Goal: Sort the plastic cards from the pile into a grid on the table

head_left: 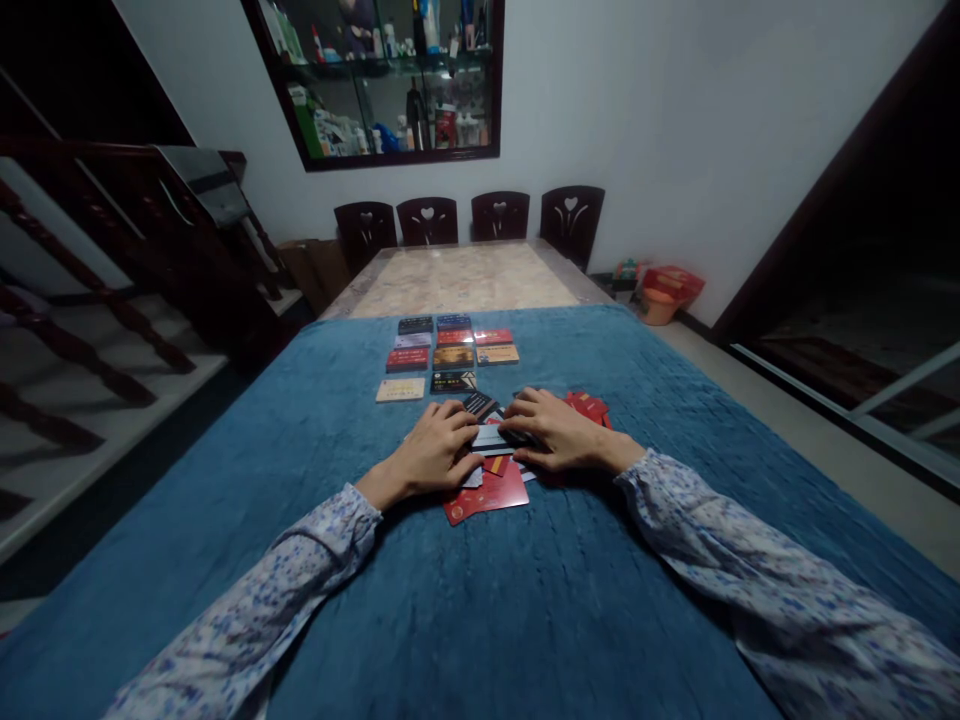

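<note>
My left hand (pixel 437 449) and my right hand (pixel 559 432) are close together over a loose pile of cards on the blue cloth. Between them lies a small stack of cards with a pale blue top (pixel 490 437). The thumb and fingers of each hand close around one end of it. A dark card shows partly beneath my right fingers. Under and around the hands, a black card (pixel 480 404) and red cards (pixel 493 495) stick out at different angles. More red cards (pixel 589 406) lie just past my right hand, which partly hides them.
Beyond my hands, several card stacks stand in rough rows, among them a cream stack (pixel 400 389), a black stack (pixel 453 382) and a red stack (pixel 493 337). The blue cloth (pixel 300 590) covers the near table. Dark chairs (pixel 500 217) line the far end.
</note>
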### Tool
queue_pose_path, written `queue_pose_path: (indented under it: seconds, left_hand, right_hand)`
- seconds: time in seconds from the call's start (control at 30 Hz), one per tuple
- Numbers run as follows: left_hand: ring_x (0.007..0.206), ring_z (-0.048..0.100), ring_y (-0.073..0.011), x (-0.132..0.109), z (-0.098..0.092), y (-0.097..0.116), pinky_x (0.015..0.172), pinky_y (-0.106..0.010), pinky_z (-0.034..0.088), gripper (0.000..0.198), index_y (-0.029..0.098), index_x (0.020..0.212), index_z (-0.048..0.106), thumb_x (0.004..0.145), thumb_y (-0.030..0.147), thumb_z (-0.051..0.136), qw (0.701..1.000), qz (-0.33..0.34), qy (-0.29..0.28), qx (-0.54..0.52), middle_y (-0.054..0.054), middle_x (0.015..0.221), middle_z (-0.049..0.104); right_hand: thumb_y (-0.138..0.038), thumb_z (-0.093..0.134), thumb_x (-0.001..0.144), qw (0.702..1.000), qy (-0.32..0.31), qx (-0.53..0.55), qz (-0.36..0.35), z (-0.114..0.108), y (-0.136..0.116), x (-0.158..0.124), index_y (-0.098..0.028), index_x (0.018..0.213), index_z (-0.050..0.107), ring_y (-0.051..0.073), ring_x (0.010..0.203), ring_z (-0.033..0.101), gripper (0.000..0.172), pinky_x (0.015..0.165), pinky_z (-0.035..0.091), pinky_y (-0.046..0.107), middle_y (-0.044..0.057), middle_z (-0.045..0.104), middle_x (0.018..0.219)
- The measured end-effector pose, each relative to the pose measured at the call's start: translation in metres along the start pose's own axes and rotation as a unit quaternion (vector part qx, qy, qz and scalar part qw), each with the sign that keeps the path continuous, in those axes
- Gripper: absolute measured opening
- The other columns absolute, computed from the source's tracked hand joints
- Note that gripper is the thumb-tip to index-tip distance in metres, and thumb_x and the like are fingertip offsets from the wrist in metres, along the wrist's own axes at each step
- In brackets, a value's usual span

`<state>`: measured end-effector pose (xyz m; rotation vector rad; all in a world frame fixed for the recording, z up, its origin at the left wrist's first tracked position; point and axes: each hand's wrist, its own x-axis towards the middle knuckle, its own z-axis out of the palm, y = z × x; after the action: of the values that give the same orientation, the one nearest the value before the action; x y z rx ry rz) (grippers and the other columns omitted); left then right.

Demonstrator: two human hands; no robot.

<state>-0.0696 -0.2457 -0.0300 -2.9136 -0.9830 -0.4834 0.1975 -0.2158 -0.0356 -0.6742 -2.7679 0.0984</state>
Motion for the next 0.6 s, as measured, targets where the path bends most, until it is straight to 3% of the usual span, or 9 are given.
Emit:
queue_pose_path:
  seconds: [0.37,0.6]
  left_hand:
    - [0.117,0.056,-0.0312,-0.0015,-0.0022,-0.0044,0.098,-0.048,0.047,0.022,0.014,0.103,0.071,0.098,0.030,0.057,0.998,0.057,-0.014,0.013,-0.014,0.111,0.072]
    - [0.111,0.058,-0.0281,-0.0010,-0.0014,-0.0068,0.096,-0.046,0.051,0.024,0.016,0.104,0.073,0.101,0.030,0.054,0.997,0.070,0.031,-0.033,-0.013,0.101,0.073]
  right_hand:
    - [-0.034,0.059,0.096,0.999,0.004,0.006,-0.037,-0.0019,0.0017,0.0014,-0.016,0.107,0.073,0.023,0.093,0.051,0.025,0.086,0.042,0.040,0.011,0.071,0.098]
    - [-0.032,0.054,0.100,0.999,0.010,0.016,-0.046,-0.0070,0.0016,0.0021,-0.017,0.102,0.075,0.021,0.089,0.055,0.026,0.086,0.045,0.039,0.009,0.073,0.091]
